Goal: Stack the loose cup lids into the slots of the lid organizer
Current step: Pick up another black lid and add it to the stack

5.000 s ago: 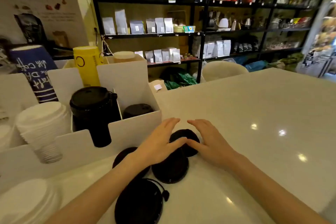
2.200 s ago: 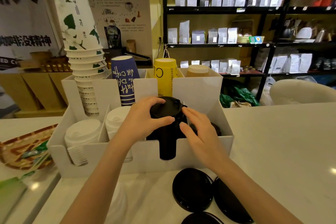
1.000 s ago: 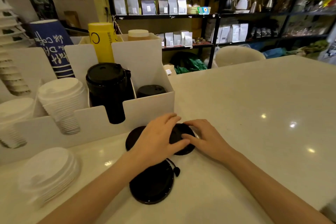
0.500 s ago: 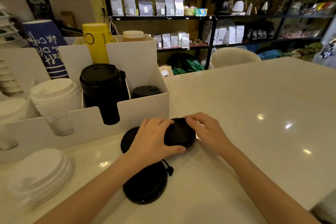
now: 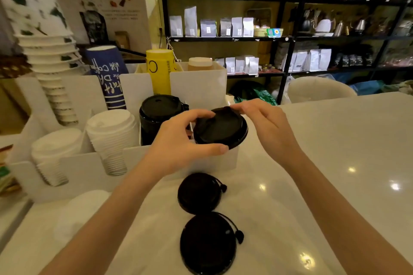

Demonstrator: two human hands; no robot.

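A black cup lid (image 5: pixel 220 128) is held in the air above the rightmost front slot of the white lid organizer (image 5: pixel 85 169). My left hand (image 5: pixel 178 143) grips its near and left rim. My right hand (image 5: pixel 263 118) pinches its far rim with the fingertips. A tall stack of black lids (image 5: pixel 159 116) fills the slot to the left. Two stacks of white lids (image 5: pixel 111 136) stand in the slots further left. Two loose black lids (image 5: pixel 199 193) (image 5: pixel 207 242) lie on the counter below my hands.
Stacked paper cups, a blue one (image 5: pixel 109 78), a yellow one (image 5: pixel 159 71) and a tall white pile (image 5: pixel 51 62), stand in the organizer's back slots. A loose pile of white lids (image 5: pixel 82 210) lies blurred at the counter's left. Dark shelves of bags stand behind the white counter (image 5: pixel 346 163).
Both hands lifted a black lid off the counter and carried it up over the organizer's right front slot. The camera view tilted up and left.
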